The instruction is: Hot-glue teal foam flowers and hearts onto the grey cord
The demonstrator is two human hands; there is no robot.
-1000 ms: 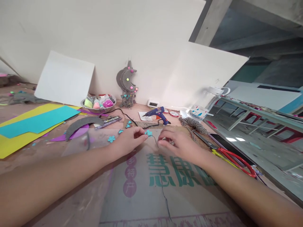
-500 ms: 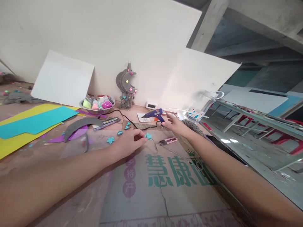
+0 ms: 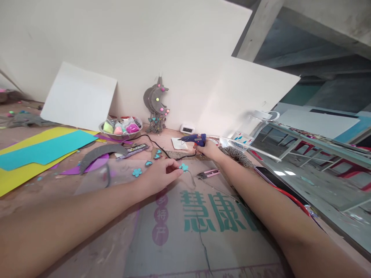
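Between the thumb and fingers of my left hand [image 3: 159, 175] is the edge of a small turquoise flower [image 3: 184, 167], with a thin grey cord trailing from it. My right hand [image 3: 211, 148] is wrapped around the handle of a blue glue gun [image 3: 193, 138], its nozzle pointing left over a white pad [image 3: 179, 143]. Just left of my left hand lies another turquoise flower [image 3: 137, 172], near small turquoise hearts [image 3: 157, 154]. A pink utility knife [image 3: 208, 174] rests on the printed sheet below the glue gun.
A grey moon ornament [image 3: 158, 99] hangs on the white wall. A bowl [image 3: 116, 136] of coloured clay packs, a grey felt crescent [image 3: 100, 152] and turquoise foam sheet [image 3: 49, 148] are at left. Right are a yarn coil [image 3: 236, 156], plastic jug [image 3: 252, 125] and phone [image 3: 279, 184].
My right hand has moved in and closed on the glue gun's handle, where before it was open beside it. My left hand stays at the flower.
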